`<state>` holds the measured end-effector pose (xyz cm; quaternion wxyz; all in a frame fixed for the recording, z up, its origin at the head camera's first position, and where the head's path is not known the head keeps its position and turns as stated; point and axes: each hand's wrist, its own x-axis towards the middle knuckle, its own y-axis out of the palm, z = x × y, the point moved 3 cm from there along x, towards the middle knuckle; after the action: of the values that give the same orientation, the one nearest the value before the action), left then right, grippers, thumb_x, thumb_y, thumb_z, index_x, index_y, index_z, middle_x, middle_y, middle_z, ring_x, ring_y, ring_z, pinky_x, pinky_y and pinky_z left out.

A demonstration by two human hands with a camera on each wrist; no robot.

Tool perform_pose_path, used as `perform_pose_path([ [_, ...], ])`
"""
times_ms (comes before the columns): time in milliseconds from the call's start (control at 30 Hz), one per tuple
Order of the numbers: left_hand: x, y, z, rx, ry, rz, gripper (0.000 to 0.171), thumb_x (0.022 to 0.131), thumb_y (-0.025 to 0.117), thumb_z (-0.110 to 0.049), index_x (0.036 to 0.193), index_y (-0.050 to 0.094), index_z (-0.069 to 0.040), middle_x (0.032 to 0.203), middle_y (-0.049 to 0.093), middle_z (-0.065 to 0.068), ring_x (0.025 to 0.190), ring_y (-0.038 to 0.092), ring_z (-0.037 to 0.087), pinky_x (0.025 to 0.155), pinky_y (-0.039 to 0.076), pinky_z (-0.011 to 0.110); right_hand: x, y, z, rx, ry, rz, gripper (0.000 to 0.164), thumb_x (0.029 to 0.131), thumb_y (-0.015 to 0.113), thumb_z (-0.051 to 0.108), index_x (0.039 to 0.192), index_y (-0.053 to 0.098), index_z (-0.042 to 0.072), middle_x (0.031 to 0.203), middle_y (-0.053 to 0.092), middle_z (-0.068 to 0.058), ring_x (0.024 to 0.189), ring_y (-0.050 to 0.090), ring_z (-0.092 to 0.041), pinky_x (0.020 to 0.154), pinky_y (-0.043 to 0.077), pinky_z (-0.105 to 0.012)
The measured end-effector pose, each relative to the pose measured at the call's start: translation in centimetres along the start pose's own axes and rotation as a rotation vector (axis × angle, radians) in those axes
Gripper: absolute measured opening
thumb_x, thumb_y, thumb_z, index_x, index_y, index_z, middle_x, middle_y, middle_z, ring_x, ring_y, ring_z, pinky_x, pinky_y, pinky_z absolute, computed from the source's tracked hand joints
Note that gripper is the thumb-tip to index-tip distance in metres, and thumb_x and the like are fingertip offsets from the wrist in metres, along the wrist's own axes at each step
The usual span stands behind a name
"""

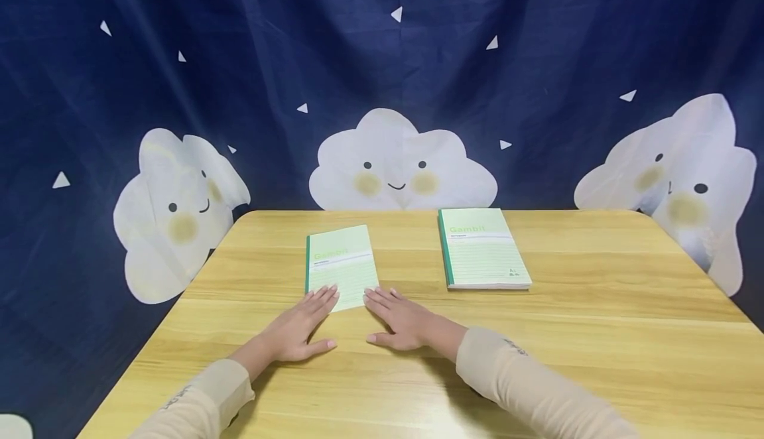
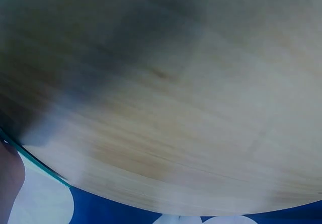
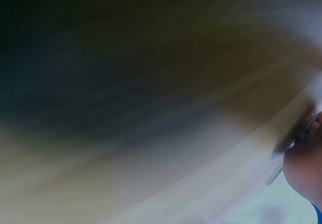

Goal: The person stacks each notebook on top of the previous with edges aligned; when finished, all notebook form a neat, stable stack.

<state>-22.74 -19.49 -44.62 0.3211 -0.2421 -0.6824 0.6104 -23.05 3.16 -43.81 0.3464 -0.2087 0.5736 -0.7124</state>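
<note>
A pale green notebook with a darker green spine lies slightly turned on the table, left of centre. My left hand is flat, its straight fingertips over the notebook's near left corner and the thumb spread out on the wood. At the near right corner, the fingertips of my right hand touch the notebook's edge, palm down with fingers extended. In the left wrist view the green spine runs beside part of the left hand. Only a bit of the right hand shows in the right wrist view, which is mostly blurred tabletop.
Farther right, a thicker stack of matching notebooks sits near the table's back edge. The light wooden table has rounded back corners. Behind it hangs a dark blue curtain printed with white clouds and triangles.
</note>
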Motion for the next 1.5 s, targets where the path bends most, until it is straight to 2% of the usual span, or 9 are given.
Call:
perform_pose_path([
  [333, 0.7, 0.2, -1.1, -0.005, 0.026, 0.033, 0.080, 0.089, 0.048, -0.053, 0.145, 0.025, 0.000, 0.152, 0.024, 0.016, 0.140, 0.026, 0.032, 0.113, 0.024, 0.046, -2.0, 0.1, -0.6, -0.014, -0.048, -0.040, 0.069, 0.096, 0.037, 0.049, 0.148, 0.021, 0.007, 0.156, 0.016, -0.008, 0.144, 0.014, -0.026, 0.117, 0.014, -0.043],
  [633, 1.2, 0.1, -2.6, -0.045, 0.047, 0.045, 0.080, 0.089, 0.047, -0.053, 0.145, 0.025, 0.000, 0.152, 0.024, 0.016, 0.140, 0.024, 0.032, 0.113, 0.023, 0.046, -3.7, 0.2, -1.0, -0.005, -0.036, -0.025, 0.065, 0.097, 0.035, 0.047, 0.148, 0.020, 0.009, 0.156, 0.014, -0.007, 0.144, 0.013, -0.024, 0.117, 0.015, -0.044],
  [900, 1.9, 0.3, -3.5, -0.039, 0.089, 0.058, 0.081, 0.090, 0.044, -0.056, 0.146, 0.024, 0.000, 0.153, 0.022, 0.016, 0.141, 0.023, 0.031, 0.114, 0.023, 0.043, -5.3, 0.2, -1.4, 0.028, -0.043, -0.038, 0.064, 0.098, 0.037, 0.043, 0.148, 0.021, 0.007, 0.156, 0.016, -0.009, 0.143, 0.015, -0.027, 0.116, 0.016, -0.047],
  [1267, 2.8, 0.5, -4.9, -0.079, 0.106, 0.086, 0.080, 0.091, 0.044, -0.055, 0.146, 0.022, -0.001, 0.154, 0.020, 0.014, 0.142, 0.019, 0.030, 0.115, 0.020, 0.043, -7.3, -0.1, -1.9, 0.026, -0.049, -0.067, 0.061, 0.098, 0.036, 0.041, 0.147, 0.024, 0.005, 0.154, 0.020, -0.010, 0.142, 0.020, -0.028, 0.114, 0.020, -0.050],
  [1500, 3.2, 0.7, -6.0, -0.069, 0.109, 0.089, 0.081, 0.091, 0.041, -0.057, 0.147, 0.021, -0.002, 0.154, 0.018, 0.014, 0.142, 0.018, 0.028, 0.115, 0.020, 0.042, -8.4, 0.1, -2.3, 0.046, -0.040, -0.081, 0.061, 0.098, 0.036, 0.042, 0.146, 0.025, 0.005, 0.154, 0.020, -0.010, 0.142, 0.020, -0.029, 0.113, 0.021, -0.052],
])
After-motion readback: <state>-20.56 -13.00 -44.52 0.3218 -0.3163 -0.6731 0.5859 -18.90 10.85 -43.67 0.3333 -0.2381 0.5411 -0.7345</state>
